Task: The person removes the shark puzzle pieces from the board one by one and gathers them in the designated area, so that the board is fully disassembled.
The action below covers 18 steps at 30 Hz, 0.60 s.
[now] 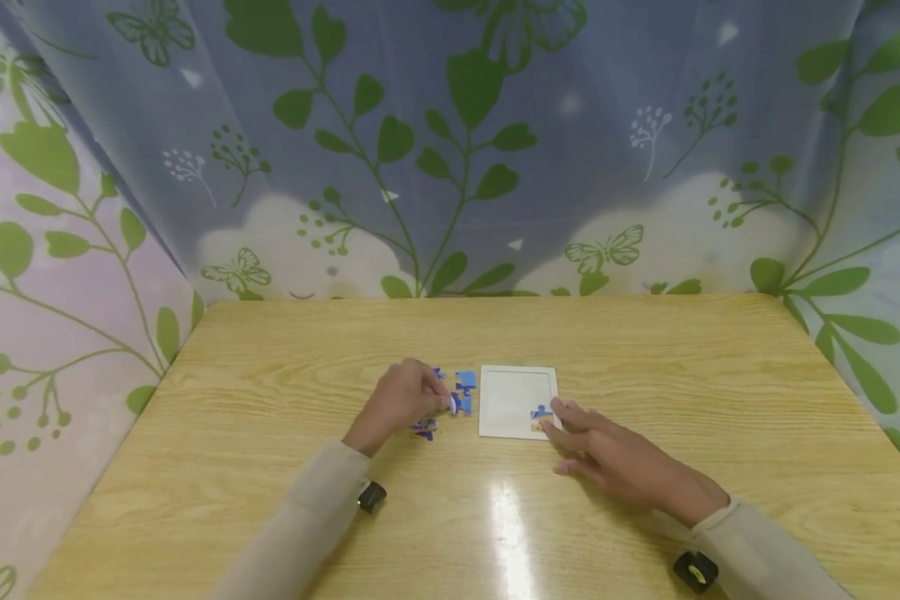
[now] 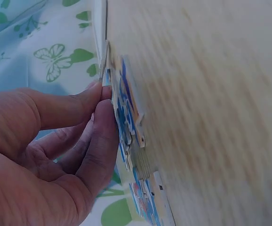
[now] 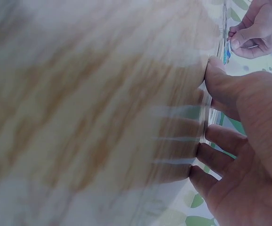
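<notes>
My left hand (image 1: 407,396) pinches a jigsaw piece (image 2: 104,61) between thumb and fingertips, just above a group of loose blue jigsaw pieces (image 1: 466,381). Right of those pieces lies a square white puzzle frame (image 1: 497,432). In its lower right corner sit blue and orange pieces (image 1: 542,412). My right hand (image 1: 622,454) rests at the frame's right edge, its fingers spread and touching the frame and table. The right wrist view shows this hand (image 3: 253,136) with its fingertips on the tabletop. Part of the loose pieces is hidden behind my left hand.
The wooden table (image 1: 270,342) is glossy and reflects light near its front. A patterned curtain (image 1: 435,150) with green leaves and butterflies hangs behind the table and along both sides. A black band with a small device (image 1: 695,572) is on my right wrist.
</notes>
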### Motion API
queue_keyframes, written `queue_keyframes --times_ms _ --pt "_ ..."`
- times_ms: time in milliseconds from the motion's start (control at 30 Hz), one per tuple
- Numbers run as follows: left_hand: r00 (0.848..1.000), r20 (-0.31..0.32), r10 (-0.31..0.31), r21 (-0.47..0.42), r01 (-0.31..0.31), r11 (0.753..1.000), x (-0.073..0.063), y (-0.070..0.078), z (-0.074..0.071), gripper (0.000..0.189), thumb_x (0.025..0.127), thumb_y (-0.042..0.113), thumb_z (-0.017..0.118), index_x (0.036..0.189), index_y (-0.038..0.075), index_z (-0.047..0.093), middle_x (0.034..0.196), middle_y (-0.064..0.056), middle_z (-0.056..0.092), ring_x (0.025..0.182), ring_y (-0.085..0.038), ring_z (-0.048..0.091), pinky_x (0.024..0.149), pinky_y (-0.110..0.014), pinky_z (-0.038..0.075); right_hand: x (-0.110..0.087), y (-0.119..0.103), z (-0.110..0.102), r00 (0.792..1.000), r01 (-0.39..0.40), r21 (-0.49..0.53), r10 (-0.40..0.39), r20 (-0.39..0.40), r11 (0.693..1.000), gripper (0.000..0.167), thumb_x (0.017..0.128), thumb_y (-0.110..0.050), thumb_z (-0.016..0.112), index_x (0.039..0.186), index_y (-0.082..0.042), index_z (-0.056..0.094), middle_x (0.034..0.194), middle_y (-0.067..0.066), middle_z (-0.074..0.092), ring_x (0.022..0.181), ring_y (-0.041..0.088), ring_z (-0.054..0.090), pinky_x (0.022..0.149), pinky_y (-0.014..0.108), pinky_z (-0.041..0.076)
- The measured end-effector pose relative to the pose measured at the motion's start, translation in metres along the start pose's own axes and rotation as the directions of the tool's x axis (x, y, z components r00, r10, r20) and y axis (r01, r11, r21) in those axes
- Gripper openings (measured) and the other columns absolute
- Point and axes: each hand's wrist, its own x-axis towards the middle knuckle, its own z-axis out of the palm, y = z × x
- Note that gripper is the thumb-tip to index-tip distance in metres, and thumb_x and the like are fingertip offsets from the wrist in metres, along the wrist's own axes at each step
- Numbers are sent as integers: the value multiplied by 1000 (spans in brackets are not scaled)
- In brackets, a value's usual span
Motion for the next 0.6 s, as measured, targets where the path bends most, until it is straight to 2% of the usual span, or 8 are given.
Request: queue_keyframes --times_ms 333,600 --pt "999 -7 38 69 -37 997 -1 5 3 10 87 13 80 79 12 74 80 3 68 72 -15 63 64 -30 53 0 -1 -1 1000 -12 4 12 4 1000 57 100 -28 64 146 1 48 158 28 30 141 48 35 109 59 37" --pt "998 -15 56 66 -55 996 -1 6 2 11 86 11 81 79 10 74 78 2 67 69 -15 61 63 -30 53 0 0 -1 1000 -1 -4 1 1 1000 57 100 -28 64 146 2 48 157 28 30 141 48 35 109 59 36"
